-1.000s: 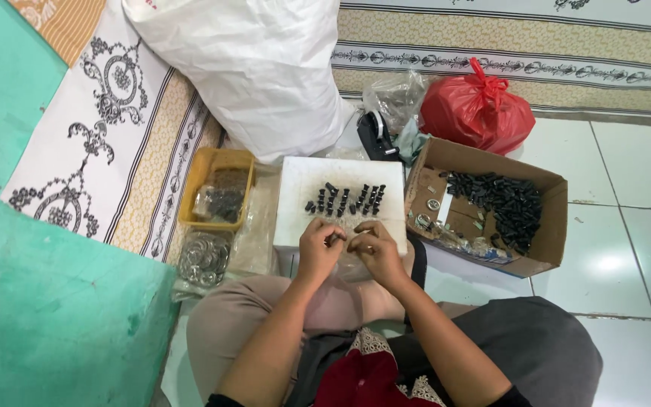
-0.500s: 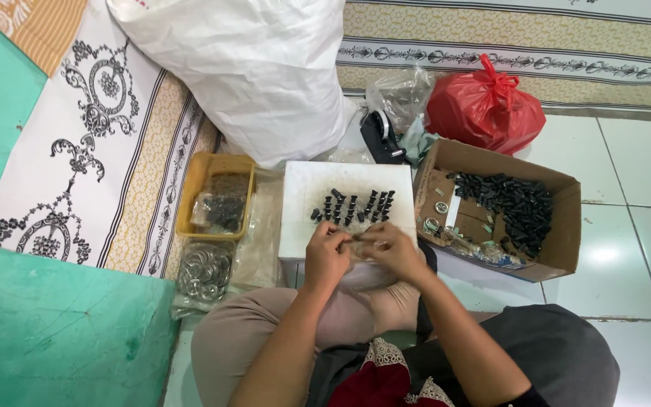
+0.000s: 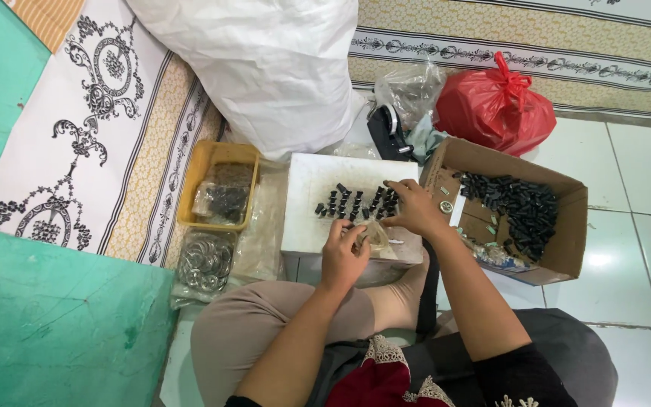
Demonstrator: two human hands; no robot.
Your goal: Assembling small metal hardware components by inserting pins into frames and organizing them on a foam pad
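I sit on the floor with a white box (image 3: 307, 218) in front of my knees. Several small black parts (image 3: 356, 202) stand in rows on its top. My right hand (image 3: 413, 209) reaches over the right end of the rows, fingers touching the parts there. My left hand (image 3: 343, 256) rests at the box's near edge, pinched on a small clear plastic bag (image 3: 380, 238).
A cardboard box (image 3: 566, 234) with a heap of black parts lies to the right. A yellow tray (image 3: 203, 162) and a bag of metal rings (image 3: 205, 261) lie to the left. Behind are a big white sack (image 3: 265, 60), a red bag (image 3: 495, 105) and a tape dispenser (image 3: 387, 130).
My hands were together at the box's near edge. My right hand has moved away to the rows of black parts, while the left stays low with the clear bag.
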